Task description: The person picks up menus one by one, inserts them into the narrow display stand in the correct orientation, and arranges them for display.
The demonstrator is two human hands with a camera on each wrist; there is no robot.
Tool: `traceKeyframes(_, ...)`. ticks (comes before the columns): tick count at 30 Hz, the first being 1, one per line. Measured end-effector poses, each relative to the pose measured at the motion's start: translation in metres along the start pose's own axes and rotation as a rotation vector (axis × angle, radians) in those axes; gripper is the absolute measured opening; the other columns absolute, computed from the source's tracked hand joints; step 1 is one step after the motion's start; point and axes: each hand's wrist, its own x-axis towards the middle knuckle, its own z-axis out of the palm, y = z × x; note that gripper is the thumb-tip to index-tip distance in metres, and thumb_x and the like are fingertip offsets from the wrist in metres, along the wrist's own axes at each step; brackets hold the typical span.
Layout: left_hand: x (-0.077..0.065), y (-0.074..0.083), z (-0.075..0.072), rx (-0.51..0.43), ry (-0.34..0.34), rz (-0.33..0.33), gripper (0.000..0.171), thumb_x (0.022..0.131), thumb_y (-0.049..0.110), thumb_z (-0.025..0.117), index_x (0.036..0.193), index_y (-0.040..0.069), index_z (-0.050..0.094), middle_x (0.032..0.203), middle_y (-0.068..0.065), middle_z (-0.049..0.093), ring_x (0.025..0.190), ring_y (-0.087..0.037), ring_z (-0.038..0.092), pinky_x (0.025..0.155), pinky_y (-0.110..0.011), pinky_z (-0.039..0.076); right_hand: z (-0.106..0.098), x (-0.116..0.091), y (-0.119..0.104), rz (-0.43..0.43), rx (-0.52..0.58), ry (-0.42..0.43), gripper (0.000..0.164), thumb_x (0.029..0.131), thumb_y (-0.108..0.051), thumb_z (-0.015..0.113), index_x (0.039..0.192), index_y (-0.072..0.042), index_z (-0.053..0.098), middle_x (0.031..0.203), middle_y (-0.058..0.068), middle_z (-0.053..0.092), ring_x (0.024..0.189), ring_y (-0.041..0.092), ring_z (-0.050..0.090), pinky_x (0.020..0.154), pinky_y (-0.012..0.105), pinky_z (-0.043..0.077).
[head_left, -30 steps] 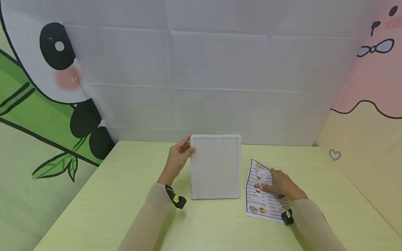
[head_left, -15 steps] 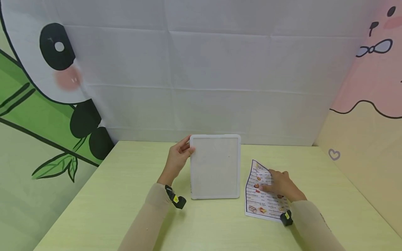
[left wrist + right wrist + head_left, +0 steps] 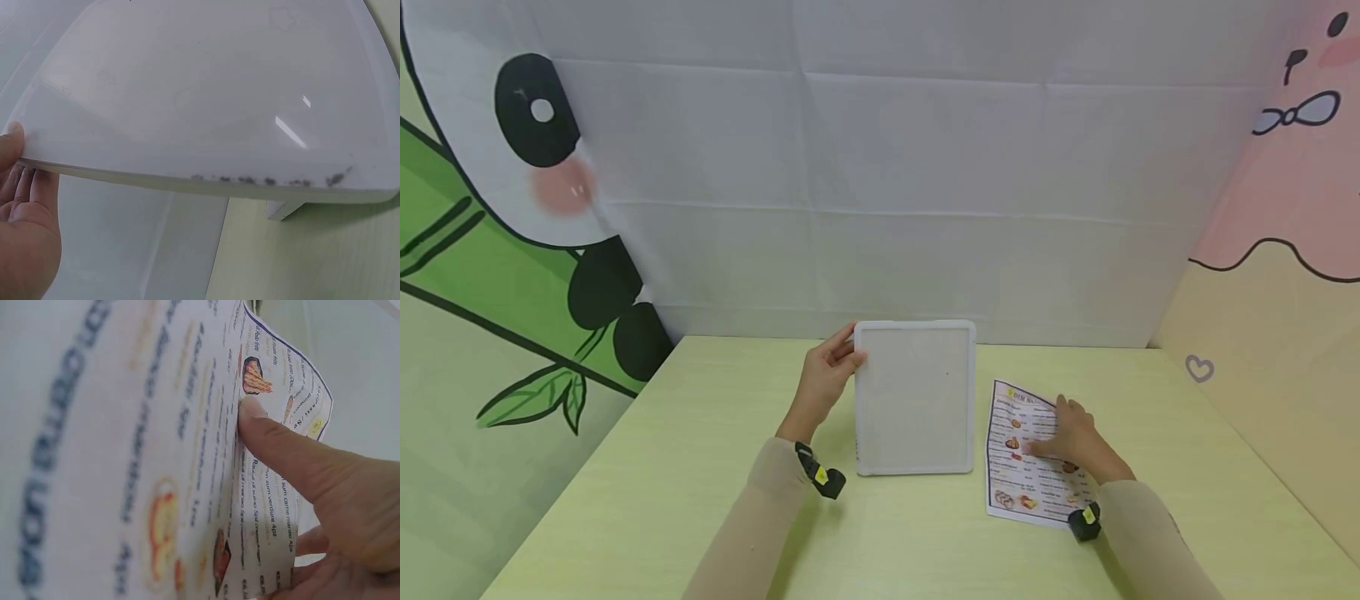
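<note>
A white framed board (image 3: 915,400) stands upright in the middle of the table. My left hand (image 3: 826,379) pinches its upper left edge, with the thumb on the front and fingers behind. Dark smudges mark the board's edge in the left wrist view, where a white foot (image 3: 282,208) shows under it. Right of the board, my right hand (image 3: 1073,437) holds a printed paper menu (image 3: 1011,467) with small food pictures. In the right wrist view the thumb (image 3: 281,447) presses the menu's printed face, and other fingers are partly hidden behind the bowed sheet.
The pale yellow-green table (image 3: 647,500) ends at a white cloth backdrop (image 3: 925,167). Cartoon-printed walls, green on the left (image 3: 490,250) and pink and cream on the right (image 3: 1277,333), flank it. Each wrist wears a black camera.
The menu's top edge has swung slightly left and flattened, showing more of its heading. My right fingers have shifted a little right and up. The left hand and board stay put.
</note>
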Motion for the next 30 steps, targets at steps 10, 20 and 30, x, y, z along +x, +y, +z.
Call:
traceKeyframes(10, 0.001, -0.001, 0.001, 0.004, -0.005, 0.019, 0.057, 0.092, 0.004, 0.062, 0.145, 0.008, 0.043, 0.131, -0.023, 0.058, 0.111, -0.022, 0.062, 0.083, -0.019, 0.055, -0.002, 0.003, 0.012, 0.062, 0.138, -0.002, 0.118, 0.081, -0.025, 0.079, 0.146, 0.014, -0.012, 0.140, 0.045, 0.020, 0.107, 0.045, 0.049, 0.098, 0.058, 0.044)
traceKeyframes(20, 0.002, -0.003, 0.001, 0.008, -0.003, 0.024, 0.056, 0.093, 0.003, 0.061, 0.145, 0.008, 0.043, 0.131, -0.022, 0.058, 0.114, -0.027, 0.061, 0.083, -0.019, 0.054, -0.002, 0.004, 0.017, 0.062, 0.223, 0.005, 0.099, 0.085, -0.019, 0.075, 0.148, 0.008, 0.004, 0.123, 0.035, 0.048, 0.086, 0.032, 0.062, 0.067, 0.038, 0.056)
traceKeyframes(30, 0.003, -0.005, 0.003, 0.017, 0.003, 0.033, 0.056, 0.092, 0.004, 0.062, 0.145, 0.007, 0.043, 0.131, -0.023, 0.058, 0.114, -0.026, 0.061, 0.083, -0.019, 0.054, 0.001, 0.006, 0.028, 0.019, 0.344, -0.004, 0.081, 0.091, -0.019, 0.066, 0.148, 0.003, 0.014, 0.117, 0.031, 0.055, 0.072, 0.020, 0.065, 0.059, 0.033, 0.057)
